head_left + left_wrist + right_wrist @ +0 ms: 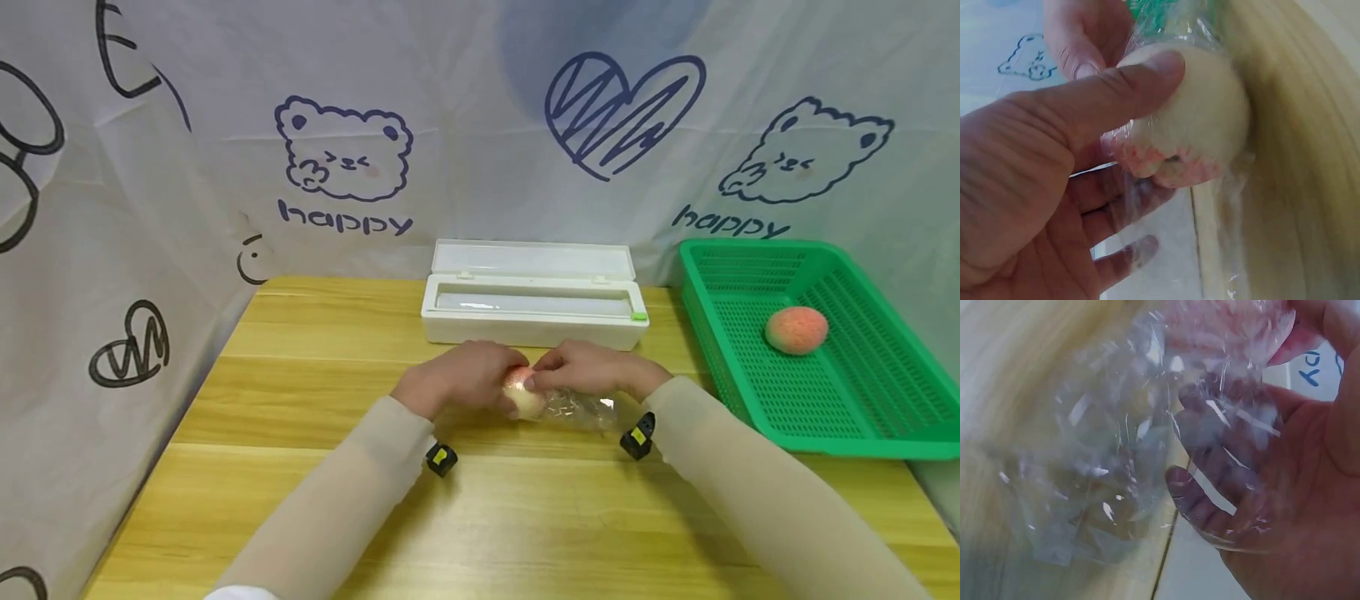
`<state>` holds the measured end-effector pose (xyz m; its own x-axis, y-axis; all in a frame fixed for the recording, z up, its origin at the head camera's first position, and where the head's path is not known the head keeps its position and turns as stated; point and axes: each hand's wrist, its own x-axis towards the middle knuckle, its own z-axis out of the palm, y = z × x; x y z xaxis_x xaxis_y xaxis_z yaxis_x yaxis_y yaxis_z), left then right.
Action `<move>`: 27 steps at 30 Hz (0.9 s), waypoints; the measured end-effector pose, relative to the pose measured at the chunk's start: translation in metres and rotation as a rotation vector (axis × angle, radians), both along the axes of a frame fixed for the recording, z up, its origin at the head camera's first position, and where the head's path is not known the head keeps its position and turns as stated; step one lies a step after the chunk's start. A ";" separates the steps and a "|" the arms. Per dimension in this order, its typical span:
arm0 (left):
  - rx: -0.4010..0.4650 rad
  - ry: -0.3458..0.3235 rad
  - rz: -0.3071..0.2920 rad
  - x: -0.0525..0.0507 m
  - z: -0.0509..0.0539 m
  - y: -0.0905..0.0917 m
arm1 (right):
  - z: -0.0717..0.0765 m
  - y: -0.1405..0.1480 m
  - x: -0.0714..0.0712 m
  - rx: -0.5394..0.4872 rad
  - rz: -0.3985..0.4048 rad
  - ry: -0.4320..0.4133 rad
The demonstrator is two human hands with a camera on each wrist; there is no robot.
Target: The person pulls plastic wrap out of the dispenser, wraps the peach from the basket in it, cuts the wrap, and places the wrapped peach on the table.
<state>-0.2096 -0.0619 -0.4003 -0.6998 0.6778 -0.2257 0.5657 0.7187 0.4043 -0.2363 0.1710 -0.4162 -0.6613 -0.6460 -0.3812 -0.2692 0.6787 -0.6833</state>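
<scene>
Probably best to treat the peach [1207, 112] as light, easily dented and slippery in clear film [576, 408]; cup around its middle. Gripped by left hand [474, 375] and right hand [592, 367] over the table [525, 525], near the white box [532, 329].

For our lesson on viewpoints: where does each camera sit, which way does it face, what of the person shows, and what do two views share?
Head: worn on the head, facing forward and down over the table; left hand, right hand and sleeved forearms show.
Left wrist: on that wrist, facing the held fruit; the left hand shows, the right hand partly, beyond.
Right wrist: on that wrist, facing clear film; the right hand partly behind it.
Both wrist views show the held fruit and clear film.
</scene>
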 end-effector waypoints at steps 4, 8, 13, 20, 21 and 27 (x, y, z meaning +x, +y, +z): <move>0.056 -0.142 0.042 -0.007 0.000 -0.003 | 0.004 0.002 0.006 -0.004 -0.036 0.135; 0.079 -0.201 0.072 -0.011 -0.004 -0.008 | 0.007 0.006 0.010 -0.014 -0.128 0.279; 0.099 -0.222 0.102 -0.010 -0.012 -0.013 | 0.012 0.018 0.016 0.021 -0.322 0.431; 0.161 -0.229 0.150 -0.004 -0.018 -0.022 | 0.018 0.039 0.034 -0.091 -0.684 0.526; 0.169 -0.235 0.156 -0.004 -0.018 -0.023 | 0.017 0.041 0.037 -0.104 -0.704 0.521; 0.177 -0.252 0.169 -0.002 -0.017 -0.029 | 0.009 0.043 0.051 -0.140 -0.729 0.412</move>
